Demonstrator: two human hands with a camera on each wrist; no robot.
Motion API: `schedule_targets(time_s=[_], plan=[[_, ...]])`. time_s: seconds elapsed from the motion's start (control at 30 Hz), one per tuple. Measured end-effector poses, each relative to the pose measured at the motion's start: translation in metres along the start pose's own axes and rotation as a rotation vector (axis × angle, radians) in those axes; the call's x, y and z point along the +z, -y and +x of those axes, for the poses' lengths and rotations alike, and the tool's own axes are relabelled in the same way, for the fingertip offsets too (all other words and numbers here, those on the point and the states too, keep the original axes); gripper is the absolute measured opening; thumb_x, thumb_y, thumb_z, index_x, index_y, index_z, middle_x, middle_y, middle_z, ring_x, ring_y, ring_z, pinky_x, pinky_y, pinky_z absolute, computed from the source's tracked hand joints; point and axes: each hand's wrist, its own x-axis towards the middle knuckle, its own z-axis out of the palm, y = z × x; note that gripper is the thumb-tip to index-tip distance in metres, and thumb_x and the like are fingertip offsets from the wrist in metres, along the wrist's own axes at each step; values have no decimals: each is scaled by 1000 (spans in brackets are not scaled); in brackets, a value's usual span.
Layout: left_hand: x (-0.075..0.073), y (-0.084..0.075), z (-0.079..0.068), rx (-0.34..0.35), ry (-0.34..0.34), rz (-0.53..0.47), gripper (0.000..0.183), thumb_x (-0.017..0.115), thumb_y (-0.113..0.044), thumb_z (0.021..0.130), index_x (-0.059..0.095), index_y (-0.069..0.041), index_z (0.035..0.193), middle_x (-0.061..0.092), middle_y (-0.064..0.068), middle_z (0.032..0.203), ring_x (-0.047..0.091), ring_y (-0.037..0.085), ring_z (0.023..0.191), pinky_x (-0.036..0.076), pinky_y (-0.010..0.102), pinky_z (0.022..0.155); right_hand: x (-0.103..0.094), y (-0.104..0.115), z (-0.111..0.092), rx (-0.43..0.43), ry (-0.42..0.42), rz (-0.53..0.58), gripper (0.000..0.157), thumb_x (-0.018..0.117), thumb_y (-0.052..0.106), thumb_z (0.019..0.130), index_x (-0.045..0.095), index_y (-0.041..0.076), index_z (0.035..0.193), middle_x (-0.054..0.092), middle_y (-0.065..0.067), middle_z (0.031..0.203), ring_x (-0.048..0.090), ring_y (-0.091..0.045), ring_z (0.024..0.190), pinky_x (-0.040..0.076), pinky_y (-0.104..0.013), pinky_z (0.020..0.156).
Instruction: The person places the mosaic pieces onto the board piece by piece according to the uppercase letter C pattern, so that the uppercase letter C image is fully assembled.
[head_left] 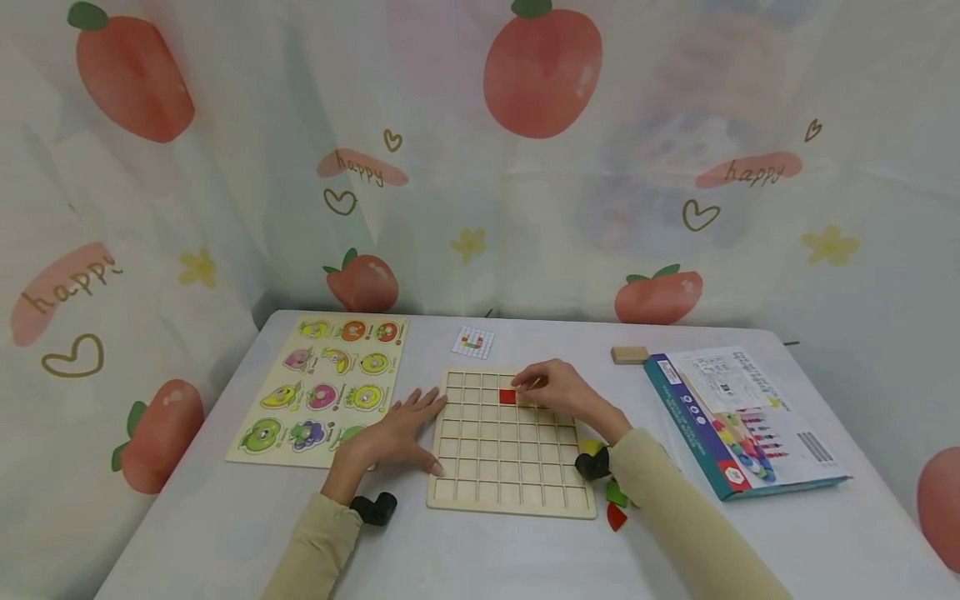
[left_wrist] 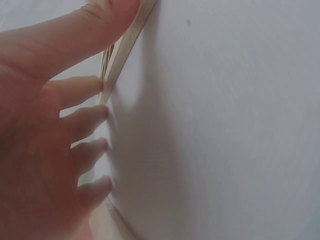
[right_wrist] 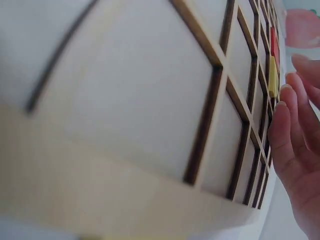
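right wrist: grid board [right_wrist: 100, 162], near edge blurred | head: box label [head_left: 720, 379] illegible

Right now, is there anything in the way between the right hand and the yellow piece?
Nothing visible: the right hand is close by the yellow piece on the grid board. The red piece sits beside the yellow one, not between.

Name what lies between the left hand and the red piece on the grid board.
Only empty cells of the grid board, as the head view shows.
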Motion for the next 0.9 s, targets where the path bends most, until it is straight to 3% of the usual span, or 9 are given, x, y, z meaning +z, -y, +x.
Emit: schedule_targets(time_s=[0.5, 0.9], plan=[[-1, -3, -1, -6, 2, 11, 109, 93, -30, 75, 30, -7, 162, 19, 13, 172, 7, 39, 160, 7, 57, 131, -17, -7, -31, 45, -16, -49, 21, 73, 17, 95, 77, 10, 114, 73, -4, 104, 58, -19, 90, 52, -28, 78], [0, -2, 0, -9, 3, 13, 110, 93, -31, 75, 30, -7, 162, 18, 13, 172, 7, 38, 160, 7, 57, 131, -32, -17, -68, 50, 14, -53, 21, 74, 16, 94, 77, 9, 113, 71, -2, 97, 58, -18, 85, 52, -21, 67]])
